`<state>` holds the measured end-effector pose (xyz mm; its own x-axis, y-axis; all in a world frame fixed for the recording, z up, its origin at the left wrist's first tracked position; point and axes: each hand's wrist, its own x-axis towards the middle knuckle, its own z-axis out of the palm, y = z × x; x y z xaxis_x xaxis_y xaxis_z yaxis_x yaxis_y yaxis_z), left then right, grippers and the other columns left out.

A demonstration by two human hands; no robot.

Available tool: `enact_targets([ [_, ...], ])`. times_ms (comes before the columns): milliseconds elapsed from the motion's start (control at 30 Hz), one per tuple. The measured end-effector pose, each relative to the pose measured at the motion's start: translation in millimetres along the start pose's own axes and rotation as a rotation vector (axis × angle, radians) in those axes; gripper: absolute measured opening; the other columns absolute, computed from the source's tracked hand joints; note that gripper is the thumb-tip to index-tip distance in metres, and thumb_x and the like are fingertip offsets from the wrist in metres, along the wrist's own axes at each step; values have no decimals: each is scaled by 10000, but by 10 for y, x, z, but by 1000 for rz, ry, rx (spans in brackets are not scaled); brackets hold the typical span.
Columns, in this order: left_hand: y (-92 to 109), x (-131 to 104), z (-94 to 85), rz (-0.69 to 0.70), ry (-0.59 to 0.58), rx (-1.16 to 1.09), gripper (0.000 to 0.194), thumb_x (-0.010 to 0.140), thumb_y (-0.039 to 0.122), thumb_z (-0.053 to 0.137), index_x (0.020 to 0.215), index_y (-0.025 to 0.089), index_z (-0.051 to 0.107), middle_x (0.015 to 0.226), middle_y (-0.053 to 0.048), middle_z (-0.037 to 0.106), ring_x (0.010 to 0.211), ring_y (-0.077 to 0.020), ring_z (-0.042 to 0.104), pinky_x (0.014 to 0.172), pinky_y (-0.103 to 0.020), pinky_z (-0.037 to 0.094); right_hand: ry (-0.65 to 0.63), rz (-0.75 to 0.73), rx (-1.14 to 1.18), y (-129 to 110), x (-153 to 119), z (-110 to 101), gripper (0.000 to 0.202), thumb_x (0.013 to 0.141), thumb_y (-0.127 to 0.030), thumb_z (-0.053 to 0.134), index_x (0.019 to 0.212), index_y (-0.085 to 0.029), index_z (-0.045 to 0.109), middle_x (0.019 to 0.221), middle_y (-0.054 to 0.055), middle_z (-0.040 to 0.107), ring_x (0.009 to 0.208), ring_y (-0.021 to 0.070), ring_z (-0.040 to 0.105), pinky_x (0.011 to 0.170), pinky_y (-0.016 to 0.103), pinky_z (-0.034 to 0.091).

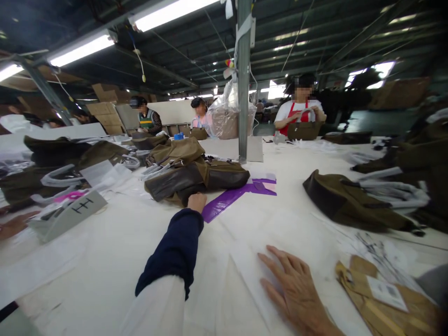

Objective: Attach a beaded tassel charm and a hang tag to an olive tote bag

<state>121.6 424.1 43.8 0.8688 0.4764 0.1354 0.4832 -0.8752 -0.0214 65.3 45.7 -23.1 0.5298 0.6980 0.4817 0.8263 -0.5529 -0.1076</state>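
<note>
My left hand (197, 202) reaches forward in a dark blue sleeve cover, its fingers curled closed at the near edge of an olive handbag (175, 179) with dark trim. That handbag lies in a heap with other olive bags in the middle of the table. Just right of the fist, a purple plastic strip (224, 204) sticks out from under the heap. My right hand (289, 284) rests low on the white table, palm down and fingers spread, holding nothing. Thin white sheets (241, 252) lie beneath and beside it.
An olive bag with wrapped handles (336, 198) lies at right, above brown paper pieces (381, 294). A marked grey box (70, 214) and more bags (52, 154) are at left, near another person's hand (16, 226). A metal post (244, 84) rises behind. Several co-workers sit across.
</note>
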Motion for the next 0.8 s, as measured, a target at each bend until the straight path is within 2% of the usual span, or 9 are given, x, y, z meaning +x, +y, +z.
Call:
enact_targets([
  [100, 49, -43, -230, 42, 39, -112, 247, 942, 348, 579, 1035, 125, 636, 1037, -72, 662, 950, -199, 640, 872, -422, 527, -8, 0, 1, -14, 5, 11, 475, 902, -418, 562, 1369, -340, 522, 1430, 42, 497, 1214, 282, 470, 983, 441, 331],
  [200, 310, -240, -462, 158, 81, -258, 214, 967, 300, 513, 1015, 131, 635, 978, -59, 665, 896, -179, 631, 826, -375, 515, -6, 15, -5, -22, 3, 7, 479, 903, -423, 560, 1373, -344, 517, 1431, 46, 495, 1218, 284, 466, 983, 445, 338],
  [300, 730, -685, -539, 355, 45, -401, 244, 945, 191, 433, 981, 151, 671, 912, -59, 700, 833, -157, 627, 753, -290, 482, -9, 15, -15, -37, 7, -17, 465, 911, -432, 544, 1369, -351, 520, 1431, 43, 498, 1214, 280, 474, 981, 449, 353],
  [400, 1103, -1266, -468, 528, -68, -487, 171, 847, 223, 565, 909, 193, 721, 893, -48, 738, 829, -183, 653, 723, -271, 490, -4, 2, -35, -55, 5, -18, 462, 912, -438, 535, 1359, -322, 541, 1408, 61, 527, 1205, 287, 490, 979, 461, 374],
  [533, 1240, -1841, -415, 531, -119, -548, 289, 860, 259, 561, 1105, 218, 708, 952, -47, 753, 885, -203, 681, 787, -294, 531, 29, 1, -58, -7, -3, 58, 416, 908, -444, 524, 1279, -282, 621, 1349, 96, 579, 1187, 314, 526, 944, 488, 422],
  [600, 1082, -2023, -462, 473, -82, -573, 382, 858, 279, 590, 1235, 238, 643, 994, -31, 748, 918, -194, 683, 837, -288, 536, 18, -39, -23, 89, 7, 81, 422, 907, -456, 520, 1285, -295, 618, 1355, 95, 577, 1190, 308, 544, 940, 488, 454],
  [667, 731, -2193, -534, 394, -12, -584, 430, 881, 305, 582, 1308, 252, 584, 1096, -36, 722, 941, -184, 680, 872, -284, 534, -8, -134, 51, 230, 14, 40, 417, 907, -456, 524, 1279, -296, 626, 1356, 93, 580, 1187, 286, 568, 947, 450, 490],
  [733, 167, -2371, -602, 268, 79, -558, 435, 919, 302, 527, 1350, 247, 539, 1275, -62, 641, 1012, -192, 662, 918, -303, 520, 8, -203, 114, 373, -18, -77, 396, 902, -479, 529, 1212, -277, 669, 1322, 98, 605, 1155, 277, 600, 936, 416, 523],
  [800, -581, -2549, -650, 38, 180, -450, 487, 903, 262, 538, 1384, 195, 500, 1424, -90, 526, 1241, -272, 539, 1043, -381, 443, 94, -168, 157, 446, -127, -234, 406, 880, -548, 535, 1124, -271, 705, 1259, 89, 644, 1098, 283, 634, 913, 419, 547],
])
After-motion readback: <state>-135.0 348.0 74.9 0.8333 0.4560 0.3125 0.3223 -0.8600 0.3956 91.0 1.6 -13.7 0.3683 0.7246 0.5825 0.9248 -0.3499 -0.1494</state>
